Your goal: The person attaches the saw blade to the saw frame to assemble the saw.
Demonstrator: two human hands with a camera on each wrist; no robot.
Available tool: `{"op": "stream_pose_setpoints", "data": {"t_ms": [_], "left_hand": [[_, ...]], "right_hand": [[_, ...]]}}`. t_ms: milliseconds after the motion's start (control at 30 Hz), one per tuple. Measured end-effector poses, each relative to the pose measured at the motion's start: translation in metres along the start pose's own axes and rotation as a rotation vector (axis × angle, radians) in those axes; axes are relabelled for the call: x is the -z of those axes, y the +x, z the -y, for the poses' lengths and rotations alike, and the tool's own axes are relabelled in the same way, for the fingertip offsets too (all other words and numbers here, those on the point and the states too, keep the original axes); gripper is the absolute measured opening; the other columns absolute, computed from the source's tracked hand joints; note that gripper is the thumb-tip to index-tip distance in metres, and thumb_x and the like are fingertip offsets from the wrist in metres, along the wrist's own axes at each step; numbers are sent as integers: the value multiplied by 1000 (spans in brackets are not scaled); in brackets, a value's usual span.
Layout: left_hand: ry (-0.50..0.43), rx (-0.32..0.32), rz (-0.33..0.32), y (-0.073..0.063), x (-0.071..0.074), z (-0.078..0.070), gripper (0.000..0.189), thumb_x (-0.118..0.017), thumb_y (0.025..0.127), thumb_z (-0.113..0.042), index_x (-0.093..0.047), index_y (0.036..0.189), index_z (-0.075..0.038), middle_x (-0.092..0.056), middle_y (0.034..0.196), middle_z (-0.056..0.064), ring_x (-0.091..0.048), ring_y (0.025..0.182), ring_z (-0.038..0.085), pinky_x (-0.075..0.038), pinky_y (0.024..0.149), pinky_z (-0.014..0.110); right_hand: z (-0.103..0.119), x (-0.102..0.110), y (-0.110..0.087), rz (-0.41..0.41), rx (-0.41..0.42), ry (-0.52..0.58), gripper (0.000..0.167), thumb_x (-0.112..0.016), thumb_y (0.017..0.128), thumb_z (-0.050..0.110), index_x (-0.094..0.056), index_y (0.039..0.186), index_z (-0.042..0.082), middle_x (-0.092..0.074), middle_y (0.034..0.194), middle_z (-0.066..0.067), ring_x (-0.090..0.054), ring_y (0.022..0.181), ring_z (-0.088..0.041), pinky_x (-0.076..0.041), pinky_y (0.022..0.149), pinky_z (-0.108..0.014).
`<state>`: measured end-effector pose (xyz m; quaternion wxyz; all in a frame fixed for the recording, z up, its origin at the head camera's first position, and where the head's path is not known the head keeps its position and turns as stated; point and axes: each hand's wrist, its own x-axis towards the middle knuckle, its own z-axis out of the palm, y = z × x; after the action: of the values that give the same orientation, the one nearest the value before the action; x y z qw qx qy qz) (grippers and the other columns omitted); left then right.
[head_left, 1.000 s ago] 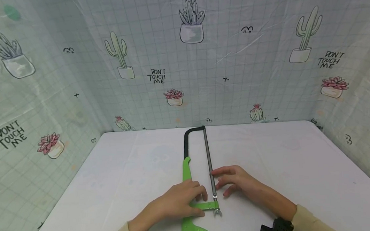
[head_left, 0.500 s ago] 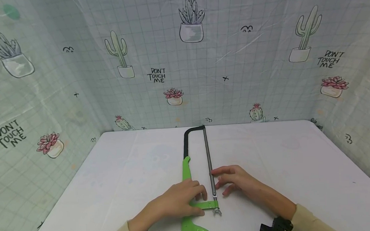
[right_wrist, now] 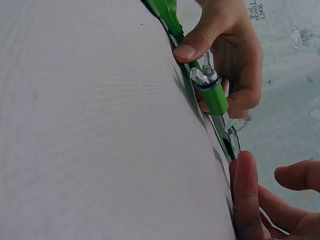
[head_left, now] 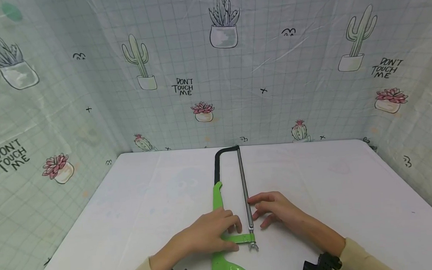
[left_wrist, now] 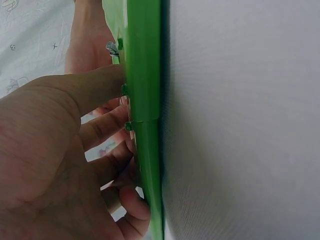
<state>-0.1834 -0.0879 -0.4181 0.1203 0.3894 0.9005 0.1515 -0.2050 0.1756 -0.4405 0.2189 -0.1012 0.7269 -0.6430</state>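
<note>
A hacksaw (head_left: 217,198) with a green and black frame lies flat on the white table, its black end pointing away. My left hand (head_left: 211,233) lies over the green frame, thumb on the near side of the short green crosspiece and bent fingers on the far side, holding the saw there. Beyond the crosspiece runs the metal blade (head_left: 244,182), ending near a wing nut (right_wrist: 205,75). My right hand (head_left: 278,209) is to the right of the blade, its index finger at the blade's edge, the other fingers loosely bent. Part of the green frame is hidden under my left hand.
The white table (head_left: 321,178) is enclosed by hanging sheets (head_left: 256,67) printed with cacti and lettering at the back and both sides. Dark wrist-worn devices (head_left: 322,264) sit at both wrists, close to the table's near side.
</note>
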Motion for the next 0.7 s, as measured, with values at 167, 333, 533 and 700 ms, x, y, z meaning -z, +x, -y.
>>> {"op": "stream_pose_setpoints", "data": {"t_ms": [167, 333, 533, 700], "left_hand": [[24, 11, 6, 1, 0, -2, 43, -79, 86, -50, -62, 124, -37, -53, 94, -20, -47, 93, 0, -43, 76, 20], [59, 0, 8, -1, 0, -3, 52, -77, 87, -52, -60, 136, -42, -49, 92, -18, -42, 88, 2, -38, 69, 18], [61, -9, 10, -1, 1, -4, 52, -76, 87, -52, -61, 137, -43, -49, 91, -18, -42, 87, 2, -36, 68, 17], [53, -17, 9, 0, 2, -4, 55, -77, 87, -52, -60, 139, -43, -51, 92, -18, -43, 88, 1, -37, 68, 16]], "right_hand": [[0, 0, 0, 7, -1, 9, 47, -54, 98, 14, -55, 139, -9, -56, 143, -27, -71, 95, -18, -62, 71, -34], [0, 0, 1, 4, -5, 2, 46, -54, 98, 14, -55, 139, -9, -57, 142, -27, -71, 95, -18, -62, 72, -35], [1, 0, 1, -8, -24, -8, 46, -55, 98, 14, -56, 138, -7, -58, 142, -24, -71, 95, -18, -62, 73, -35], [2, 1, 0, -7, -21, -7, 46, -55, 98, 15, -56, 139, -8, -58, 142, -25, -72, 95, -18, -62, 72, -34]]}}
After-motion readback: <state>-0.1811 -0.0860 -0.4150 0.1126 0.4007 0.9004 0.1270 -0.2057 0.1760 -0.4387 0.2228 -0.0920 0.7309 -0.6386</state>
